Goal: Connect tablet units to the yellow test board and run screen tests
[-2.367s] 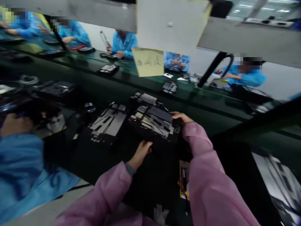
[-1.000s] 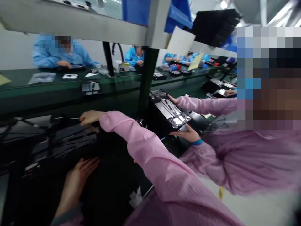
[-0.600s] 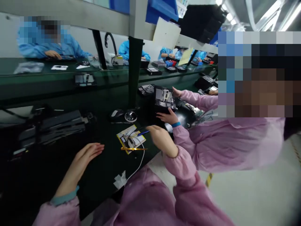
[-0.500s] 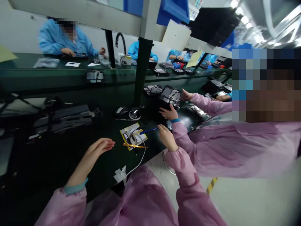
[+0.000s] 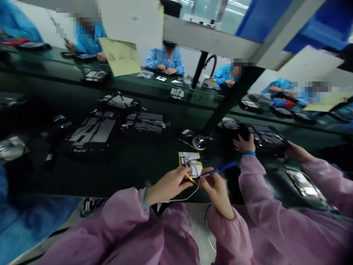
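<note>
My left hand (image 5: 169,184) has its thumb and fingers closed around one end of a narrow gold-orange strip (image 5: 193,180). In my right hand (image 5: 216,187) is a slim blue pen-like tool (image 5: 224,167), its far end pointing up to the right. The right fingertips are close to the strip's other end; I cannot tell whether they grip it too. Just beyond both hands lies a flat white piece with yellow edges (image 5: 197,170), with thin cables across it. A white cable (image 5: 183,200) runs below the hands towards the bench edge.
A computer mouse (image 5: 186,135) and a round shiny object (image 5: 199,142) sit behind the white piece. Stacked dark device parts (image 5: 92,130) lie on the left. At right, a co-worker's hands hold a black device (image 5: 266,136). A dark post (image 5: 230,99) rises behind.
The view has swung left. My left hand, empty and apart before, has come to the strip and taken it. My right hand has moved in beside it, still holding the blue tool.
</note>
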Available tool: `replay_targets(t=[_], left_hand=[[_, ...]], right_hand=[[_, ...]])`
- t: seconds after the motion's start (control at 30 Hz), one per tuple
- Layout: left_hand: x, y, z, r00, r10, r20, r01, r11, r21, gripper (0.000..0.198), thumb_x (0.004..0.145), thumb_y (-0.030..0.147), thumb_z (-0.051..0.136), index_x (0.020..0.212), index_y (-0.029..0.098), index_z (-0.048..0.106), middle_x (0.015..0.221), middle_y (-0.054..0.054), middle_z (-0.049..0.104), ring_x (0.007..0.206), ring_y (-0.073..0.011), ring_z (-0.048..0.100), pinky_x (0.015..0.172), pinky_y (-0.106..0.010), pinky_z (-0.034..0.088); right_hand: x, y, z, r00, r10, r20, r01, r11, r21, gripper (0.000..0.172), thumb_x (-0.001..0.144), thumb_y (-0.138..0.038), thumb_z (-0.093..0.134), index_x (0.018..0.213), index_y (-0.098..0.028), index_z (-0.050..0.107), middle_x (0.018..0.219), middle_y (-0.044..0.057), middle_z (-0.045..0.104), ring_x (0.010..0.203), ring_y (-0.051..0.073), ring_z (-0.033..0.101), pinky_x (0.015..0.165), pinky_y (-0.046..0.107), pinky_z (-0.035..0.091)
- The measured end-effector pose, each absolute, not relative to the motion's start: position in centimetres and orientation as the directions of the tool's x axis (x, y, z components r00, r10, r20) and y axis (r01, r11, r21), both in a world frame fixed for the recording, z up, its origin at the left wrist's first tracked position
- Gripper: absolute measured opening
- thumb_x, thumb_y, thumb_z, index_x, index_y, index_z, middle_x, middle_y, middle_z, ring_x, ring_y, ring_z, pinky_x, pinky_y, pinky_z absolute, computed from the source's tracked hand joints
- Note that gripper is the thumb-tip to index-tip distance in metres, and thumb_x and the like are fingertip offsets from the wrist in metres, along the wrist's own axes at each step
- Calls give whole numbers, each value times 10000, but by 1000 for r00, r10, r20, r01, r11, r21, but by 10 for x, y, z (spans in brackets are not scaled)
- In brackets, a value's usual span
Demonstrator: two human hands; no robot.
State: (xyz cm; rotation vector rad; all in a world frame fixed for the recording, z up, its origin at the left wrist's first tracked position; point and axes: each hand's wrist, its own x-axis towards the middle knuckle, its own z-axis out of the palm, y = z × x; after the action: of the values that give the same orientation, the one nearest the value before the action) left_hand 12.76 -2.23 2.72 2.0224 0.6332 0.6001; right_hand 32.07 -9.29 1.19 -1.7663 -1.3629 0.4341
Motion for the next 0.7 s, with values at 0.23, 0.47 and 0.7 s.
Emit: replay_targets(t=[0.23, 0.47, 0.7], left_hand=[[100, -1, 44, 650, 732, 207, 352, -531, 771, 177, 989, 280, 412, 882, 194, 524, 812, -16, 643, 701, -162, 639, 640, -267, 465], [79, 18, 45, 695, 700, 167, 255, -457, 852, 245, 983, 250, 384, 776, 191, 501, 705, 6, 591, 612, -128, 556, 588, -256, 387], [62, 75, 42, 735, 674, -66, 40, 54, 998, 302, 969, 375, 383, 991, 167, 600, 714, -15, 656, 500, -90, 524, 507, -224, 388]], right_hand=[[263, -28, 54, 50, 996, 80, 126, 73, -989, 200, 841, -381, 659, 796, -202, 583, 723, -29, 540, 565, 91, 554, 532, 221, 469], [272, -2, 63, 51, 993, 104, 85, 100, -991, 232, 855, -389, 649, 750, -210, 547, 549, -71, 429, 408, 59, 390, 380, 193, 271], [275, 84, 66, 30, 985, 171, 326, 152, -933, 212, 867, -417, 611, 928, -215, 636, 691, -5, 629, 548, 117, 566, 518, 245, 462]])
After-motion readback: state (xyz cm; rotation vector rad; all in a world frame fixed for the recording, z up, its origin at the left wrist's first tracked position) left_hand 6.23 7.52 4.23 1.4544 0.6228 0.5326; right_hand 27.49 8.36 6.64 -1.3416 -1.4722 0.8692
